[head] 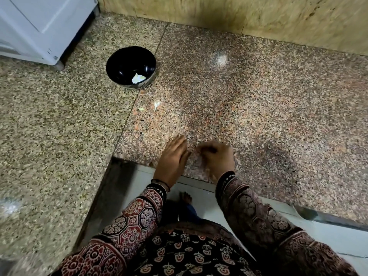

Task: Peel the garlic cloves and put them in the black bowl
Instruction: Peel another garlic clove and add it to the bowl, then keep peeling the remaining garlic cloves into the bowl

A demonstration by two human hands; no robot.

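The black bowl (130, 56) stands on the granite counter at the upper left, and a pale piece of garlic (138, 78) lies inside it. An unpeeled garlic clove (156, 104) lies on the counter just below the bowl, next to a small greenish scrap (141, 109). My left hand (173, 156) is near the counter's front edge, its fingers fairly straight and nothing visible in it. My right hand (216, 156) is close beside it with its fingers curled under. Both hands are blurred, and I cannot see whether the right one holds anything.
A white appliance (39, 26) stands at the back left, close to the bowl. A wooden panel (239, 14) runs along the back. The granite counter (258, 96) forms an L around my body, and its front edge passes under my wrists.
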